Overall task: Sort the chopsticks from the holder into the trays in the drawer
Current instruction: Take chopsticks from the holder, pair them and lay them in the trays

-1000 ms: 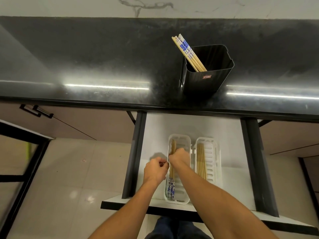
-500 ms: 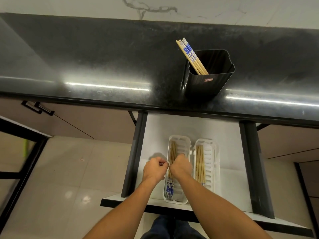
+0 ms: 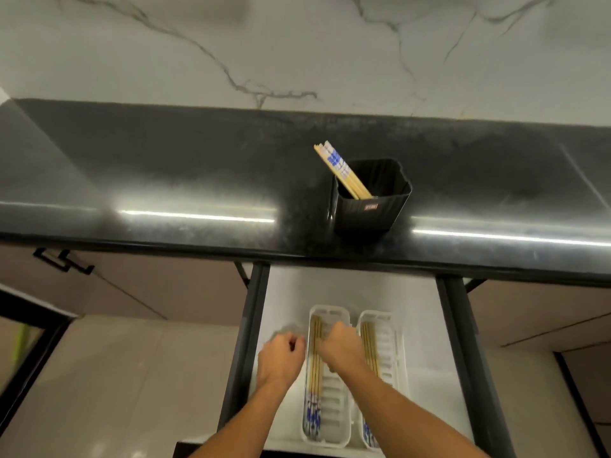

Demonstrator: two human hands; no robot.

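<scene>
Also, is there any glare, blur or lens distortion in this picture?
Head view: two bright glare streaks on the black counter, one each side of the holder; the sides of the drawer splay outward, a wide-lens effect; the left tray and left hand look slightly soft; a faint shadow lies on its floor beside that hand.

Perhaps four chopsticks (image 3: 340, 170) lean left in the black holder (image 3: 370, 209); others lie lengthwise in the drawer's (image 3: 423, 325) two white trays (image 3: 330, 309).

2 trays lie in the drawer (image 3: 423, 325) — left tray (image 3: 327, 309) under the right hand (image 3: 337, 345), right tray (image 3: 398, 358) just beside it; left hand (image 3: 281, 358) left of both. Beyond the hands, the holder (image 3: 370, 206) stands on the counter (image 3: 165, 166).
</scene>
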